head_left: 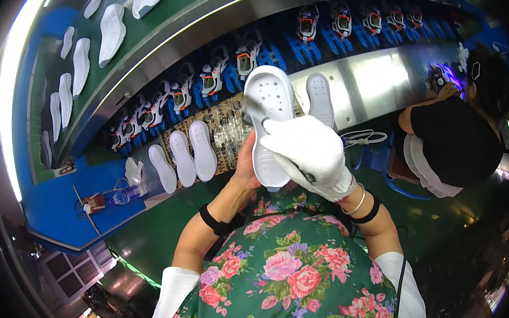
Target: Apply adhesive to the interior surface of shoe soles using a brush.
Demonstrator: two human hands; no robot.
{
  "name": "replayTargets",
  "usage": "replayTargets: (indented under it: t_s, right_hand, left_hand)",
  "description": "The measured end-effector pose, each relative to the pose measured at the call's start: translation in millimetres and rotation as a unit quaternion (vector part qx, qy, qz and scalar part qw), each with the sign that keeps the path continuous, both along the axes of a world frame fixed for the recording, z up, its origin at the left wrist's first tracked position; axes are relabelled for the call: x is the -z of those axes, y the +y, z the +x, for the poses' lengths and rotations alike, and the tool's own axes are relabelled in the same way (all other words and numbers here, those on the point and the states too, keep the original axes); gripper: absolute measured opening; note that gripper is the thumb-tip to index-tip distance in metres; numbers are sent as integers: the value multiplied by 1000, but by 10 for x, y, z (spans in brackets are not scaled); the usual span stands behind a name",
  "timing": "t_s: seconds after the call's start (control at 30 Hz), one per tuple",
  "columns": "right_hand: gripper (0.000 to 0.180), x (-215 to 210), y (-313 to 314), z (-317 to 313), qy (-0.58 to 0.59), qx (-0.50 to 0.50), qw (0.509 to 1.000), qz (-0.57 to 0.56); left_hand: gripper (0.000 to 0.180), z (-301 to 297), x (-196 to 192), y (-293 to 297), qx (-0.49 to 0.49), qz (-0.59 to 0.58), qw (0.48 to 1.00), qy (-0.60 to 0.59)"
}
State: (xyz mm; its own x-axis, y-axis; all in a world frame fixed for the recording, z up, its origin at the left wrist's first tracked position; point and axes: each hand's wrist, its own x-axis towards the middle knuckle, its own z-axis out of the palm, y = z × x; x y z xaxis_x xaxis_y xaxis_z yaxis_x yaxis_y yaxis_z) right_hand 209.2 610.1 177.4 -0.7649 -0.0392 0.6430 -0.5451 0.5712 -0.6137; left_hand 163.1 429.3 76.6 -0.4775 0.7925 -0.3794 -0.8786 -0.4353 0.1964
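A white shoe sole (274, 86) with small holes is held up in front of me, its hollow inside facing up. My bare left hand (246, 164) grips its left edge, fingers partly hidden underneath. Over the sole's middle, my right hand (312, 149) in a white knit glove is closed round what looks like a brush (254, 107). Its dark head is blurred against the sole's left side, and a dark end shows below the fist. Three more soles (203, 151) lie side by side on the bench to the left. Another sole (319, 97) rests just right of the held one.
Shoe uppers on blue holders (212, 78) line the far side of the metal bench (374, 84). Above, a green shelf (129, 46) carries white soles. A plastic bottle (127, 195) lies on the blue table (60, 198) at left. A co-worker (454, 119) sits at right.
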Motion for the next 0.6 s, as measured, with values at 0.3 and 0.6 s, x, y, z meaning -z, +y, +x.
replayTargets:
  t_s: [0.3,0.6]
  right_hand:
    - [26,107,18,1,2,24,1000,-19]
    - [18,187,77,46,12,26,997,-72]
  left_hand:
    - [74,-105,-132,179,-58,31,998,-3]
    - [88,-276,-271,492,-98,74,987,104]
